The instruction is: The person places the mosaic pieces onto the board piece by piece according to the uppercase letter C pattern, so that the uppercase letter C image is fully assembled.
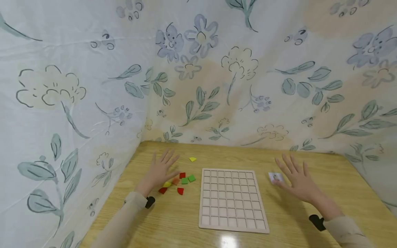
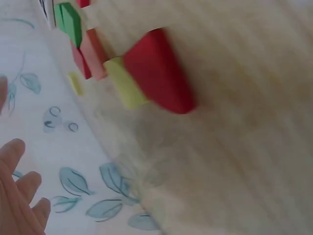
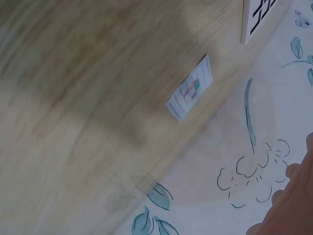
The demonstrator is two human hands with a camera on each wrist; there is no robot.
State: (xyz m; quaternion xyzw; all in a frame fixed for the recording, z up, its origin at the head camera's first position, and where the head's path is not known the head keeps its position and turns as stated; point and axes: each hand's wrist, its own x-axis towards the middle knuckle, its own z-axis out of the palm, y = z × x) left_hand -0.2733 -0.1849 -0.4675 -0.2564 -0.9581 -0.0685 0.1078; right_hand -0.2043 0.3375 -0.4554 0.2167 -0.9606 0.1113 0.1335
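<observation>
Left hand (image 1: 159,174) and right hand (image 1: 300,181) apart, fingers spread, holding nothing, flanking board (image 1: 232,199); should avoid nudging pieces (image 1: 184,181) or card (image 1: 274,176).

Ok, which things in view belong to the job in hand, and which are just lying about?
Likely the job's:
gridded board
coloured pieces near the left hand
small printed card by the right hand

Likely just surroundings:
floral cloth
wood-grain table
black wrist straps
</observation>
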